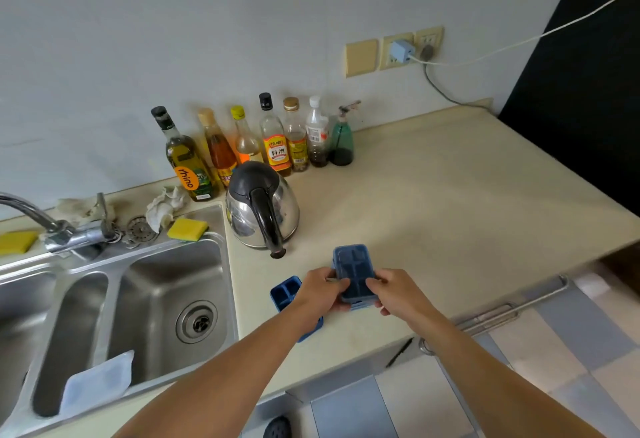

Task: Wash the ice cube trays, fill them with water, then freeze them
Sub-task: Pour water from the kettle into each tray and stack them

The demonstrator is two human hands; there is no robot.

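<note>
Item 1. Lidded ice cube tray (354,264): blue plastic, a rounded-corner rectangle, capped with a smooth, faintly translucent cover through which the compartment grid shows as dark lines. Its long axis runs away from me, the far end pointing toward the kettle and the near end toward my body. It sits low over the front part of the counter (450,215); I cannot tell whether it touches the surface.

Item 2. My left hand (320,290): grasping the tray's left long edge, thumb on top, fingers curled beneath.

Item 3. My right hand (398,290): grasping the right long edge likewise, thumb across the cover.

Item 4. Open ice cube tray (285,290): same blue plastic, square cells exposed, lying flat on the counter between the sink and the held tray, mostly hidden under my left wrist. Its long axis also runs roughly away from me.

Item 5. Loose lid (98,382): pale, frosted sheet leaning in the stainless steel sink (221,264).

Item 6. Kettle (261,209): polished metal dome, black lid and handle, standing beyond the trays.

Item 7. Counter: matte cream laminate.
</note>
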